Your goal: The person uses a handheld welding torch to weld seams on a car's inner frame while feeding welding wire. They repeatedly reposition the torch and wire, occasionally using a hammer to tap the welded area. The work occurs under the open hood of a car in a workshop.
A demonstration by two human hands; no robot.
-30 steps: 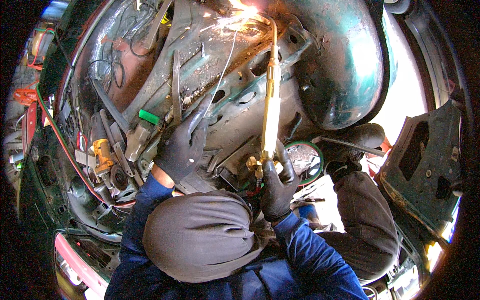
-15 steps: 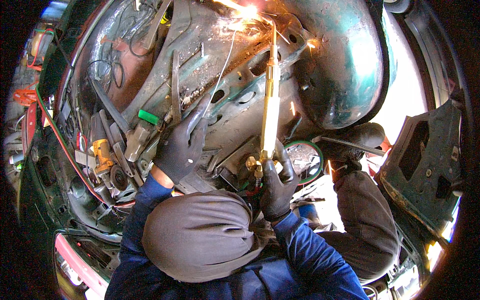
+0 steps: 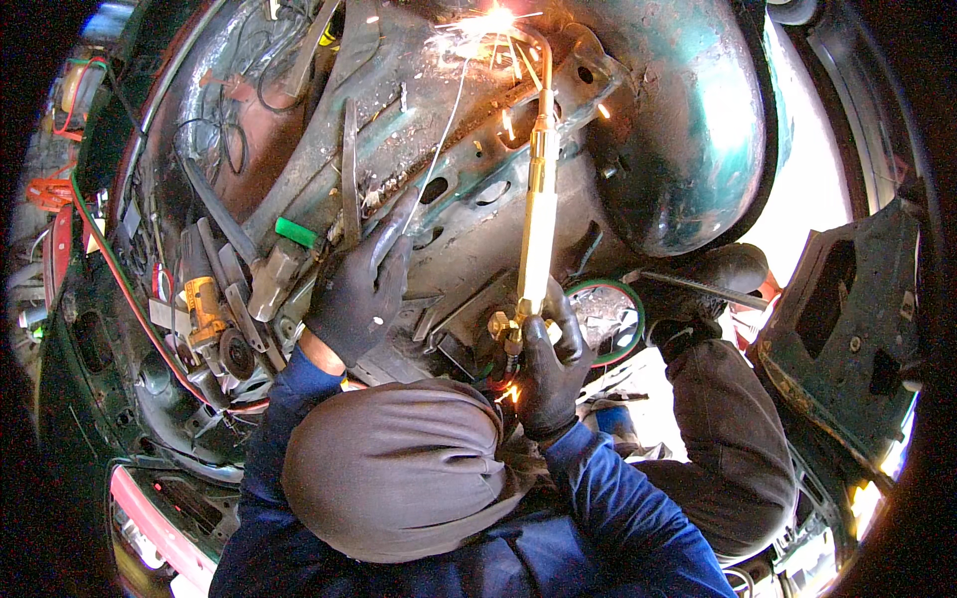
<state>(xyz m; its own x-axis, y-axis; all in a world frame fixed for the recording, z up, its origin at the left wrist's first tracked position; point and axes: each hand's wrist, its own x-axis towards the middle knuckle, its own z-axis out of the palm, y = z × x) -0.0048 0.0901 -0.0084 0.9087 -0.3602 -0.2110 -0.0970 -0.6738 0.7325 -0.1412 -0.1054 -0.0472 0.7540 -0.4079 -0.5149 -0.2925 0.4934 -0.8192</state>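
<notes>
Black gloves cover both hands. My right hand (image 3: pixel 556 374) is closed around the valve end of a brass gas torch (image 3: pixel 538 214). From there the torch points away from me, its bent copper tip reaching a bright, sparking spot on the metal panel (image 3: pixel 399 140). In my left hand (image 3: pixel 361 289), a thin filler rod (image 3: pixel 444 130) is held between the fingers. The rod's far end meets the panel just below the glare, which hides exact contact. Green-and-red hose (image 3: pixel 638 334) loops beside my right hand.
At left lie a yellow angle grinder (image 3: pixel 206 309) and a green-ended tool (image 3: pixel 296 233). A rounded dark green metal shell (image 3: pixel 688 130) rises at right. A dark perforated panel (image 3: pixel 837 329) stands at far right. Grey cloth (image 3: pixel 394 468) fills the lower middle.
The torch has shifted very slightly, its handle end a little left. Sparks now spray downward from the tip, and one glows near the torch valve. Both hands keep their hold.
</notes>
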